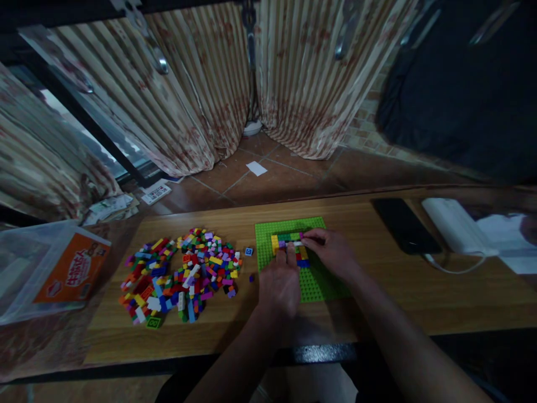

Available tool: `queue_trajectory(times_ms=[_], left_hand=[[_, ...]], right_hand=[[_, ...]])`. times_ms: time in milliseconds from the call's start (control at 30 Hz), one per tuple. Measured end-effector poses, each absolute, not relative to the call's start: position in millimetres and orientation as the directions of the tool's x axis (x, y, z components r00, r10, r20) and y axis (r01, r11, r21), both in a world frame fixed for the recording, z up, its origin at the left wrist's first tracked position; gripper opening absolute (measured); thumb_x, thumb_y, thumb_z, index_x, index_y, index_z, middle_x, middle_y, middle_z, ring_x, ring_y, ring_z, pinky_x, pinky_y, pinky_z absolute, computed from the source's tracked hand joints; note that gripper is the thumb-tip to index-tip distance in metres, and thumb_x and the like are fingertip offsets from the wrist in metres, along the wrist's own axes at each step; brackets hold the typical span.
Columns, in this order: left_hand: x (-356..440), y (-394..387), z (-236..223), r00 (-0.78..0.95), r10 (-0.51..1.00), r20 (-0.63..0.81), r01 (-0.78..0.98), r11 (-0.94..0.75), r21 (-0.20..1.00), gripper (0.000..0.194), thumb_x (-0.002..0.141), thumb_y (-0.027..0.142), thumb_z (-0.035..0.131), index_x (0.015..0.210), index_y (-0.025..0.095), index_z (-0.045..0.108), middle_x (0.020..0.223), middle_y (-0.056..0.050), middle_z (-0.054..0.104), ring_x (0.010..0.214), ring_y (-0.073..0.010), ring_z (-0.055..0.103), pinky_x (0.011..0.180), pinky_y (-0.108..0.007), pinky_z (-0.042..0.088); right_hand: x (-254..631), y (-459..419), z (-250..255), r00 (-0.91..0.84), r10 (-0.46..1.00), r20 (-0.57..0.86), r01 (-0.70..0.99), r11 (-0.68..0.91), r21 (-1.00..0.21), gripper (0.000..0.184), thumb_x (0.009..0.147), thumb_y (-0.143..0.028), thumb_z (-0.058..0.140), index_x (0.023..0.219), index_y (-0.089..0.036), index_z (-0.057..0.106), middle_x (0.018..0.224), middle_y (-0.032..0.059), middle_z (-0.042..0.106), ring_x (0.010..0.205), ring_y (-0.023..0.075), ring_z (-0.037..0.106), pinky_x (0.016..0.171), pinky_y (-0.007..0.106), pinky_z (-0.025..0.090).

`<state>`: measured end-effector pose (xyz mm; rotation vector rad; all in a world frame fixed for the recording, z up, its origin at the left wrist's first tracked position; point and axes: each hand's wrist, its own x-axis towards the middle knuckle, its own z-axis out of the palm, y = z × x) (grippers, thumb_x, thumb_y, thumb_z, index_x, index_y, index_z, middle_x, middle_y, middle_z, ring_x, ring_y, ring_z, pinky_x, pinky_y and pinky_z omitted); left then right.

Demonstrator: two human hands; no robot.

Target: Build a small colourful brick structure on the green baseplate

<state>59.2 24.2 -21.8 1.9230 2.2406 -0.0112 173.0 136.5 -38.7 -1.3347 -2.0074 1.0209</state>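
A green studded baseplate (312,285) lies on the wooden table in front of me. On it stands a low build of toy bricks with a yellow brick (274,244), blue bricks (302,263) and others in green, red and purple. My left hand (279,282) reaches over the build from the near side, two fingers stretched out and touching the bricks. From the right, my right hand (331,252) has thumb and fingertips pinched at the right end of a white brick (297,243) on the build. Part of the build is hidden under my fingers.
A pile of loose coloured bricks (201,263) spreads over the table's left side, with a light blue brick (249,252) nearer the plate. A black phone (405,225) and a white power bank (455,224) with a cable lie right. A clear plastic box (39,252) stands at left.
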Motion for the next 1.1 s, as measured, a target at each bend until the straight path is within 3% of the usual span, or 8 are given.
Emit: queue_trajectory(times_ms=[367,600,800,933,1100], left_hand=[[54.9,15.6,-30.6,-0.145,0.987,-0.077,0.972,0.156,0.174,0.05,0.097,0.018,0.042,0.147,0.013,0.036,0.114,-0.012,0.063,0.098,-0.0218,0.065,0.081,-0.033,0.056],[54.2,19.9,-30.3,-0.127,0.991,-0.048,0.975,0.134,0.178,0.049,0.098,0.017,0.041,0.146,0.009,0.035,0.116,-0.014,0.062,0.097,-0.0228,0.065,0.079,-0.034,0.056],[52.8,18.5,-31.7,-0.13,0.991,-0.029,0.963,0.133,0.234,0.049,0.098,0.02,0.043,0.145,0.012,0.035,0.116,-0.013,0.062,0.098,-0.022,0.064,0.08,-0.032,0.054],[51.6,14.7,-31.1,-0.149,0.989,-0.013,0.941,0.146,0.304,0.05,0.097,0.023,0.046,0.145,0.013,0.034,0.117,-0.012,0.062,0.102,-0.0219,0.063,0.084,-0.033,0.053],[47.1,10.8,-27.1,-0.146,0.989,-0.035,0.911,0.149,0.385,0.046,0.096,0.025,0.045,0.141,0.013,0.04,0.116,-0.01,0.063,0.104,-0.0228,0.062,0.087,-0.033,0.052]], right_hand=[[179.5,137.3,-42.6,-0.336,0.936,0.103,0.553,0.285,-0.783,0.025,0.085,-0.036,0.054,0.088,-0.023,0.075,0.089,0.0047,0.076,0.08,0.0214,0.069,0.077,0.035,0.051],[181.9,132.8,-42.8,-0.463,0.878,0.12,0.42,0.337,-0.843,0.023,0.083,-0.04,0.063,0.095,-0.024,0.075,0.099,0.0048,0.073,0.089,0.021,0.067,0.082,0.036,0.052],[175.9,131.7,-47.2,-0.522,0.831,0.191,0.462,0.464,-0.756,0.019,0.084,-0.038,0.062,0.087,-0.026,0.076,0.097,0.0054,0.066,0.092,0.021,0.064,0.085,0.038,0.05],[177.9,135.5,-45.1,-0.492,0.849,0.192,0.439,0.432,-0.788,0.02,0.083,-0.042,0.063,0.085,-0.026,0.075,0.098,0.0052,0.066,0.094,0.0215,0.063,0.085,0.037,0.051],[186.7,142.7,-39.4,-0.293,0.946,0.135,0.409,0.252,-0.877,0.027,0.076,-0.047,0.068,0.086,-0.023,0.075,0.091,0.0046,0.072,0.083,0.0214,0.065,0.078,0.037,0.052]])
